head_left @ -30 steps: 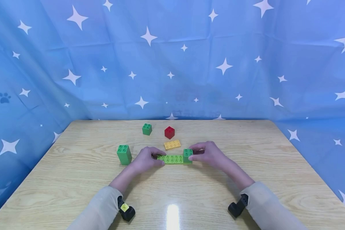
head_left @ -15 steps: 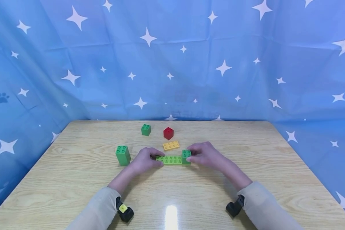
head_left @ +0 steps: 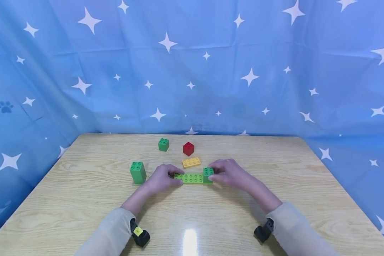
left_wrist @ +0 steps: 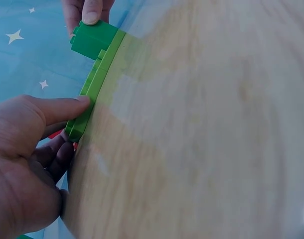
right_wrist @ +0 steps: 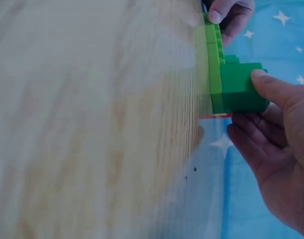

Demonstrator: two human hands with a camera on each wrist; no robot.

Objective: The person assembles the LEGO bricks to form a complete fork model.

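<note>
A row of flat lime-green building bricks (head_left: 192, 178) lies across the middle of the table. My left hand (head_left: 162, 179) pinches its left end between thumb and fingers; the thumb presses the near side of the lime-green row (left_wrist: 98, 79) in the left wrist view. At the other end a taller dark green brick (head_left: 207, 174) sits on top of the row. My right hand (head_left: 231, 173) holds that dark green brick (right_wrist: 240, 88), thumb on its near face and fingers behind, partly hidden. In the right wrist view the brick stands flush with the row's end.
Behind the row lies a flat yellow brick (head_left: 191, 162), with a red brick (head_left: 188, 149) farther back. A small green brick (head_left: 163, 144) stands at the back left. Beside my left hand rises a tall green brick stack (head_left: 138, 172). A starry blue curtain (head_left: 192, 71) surrounds the table.
</note>
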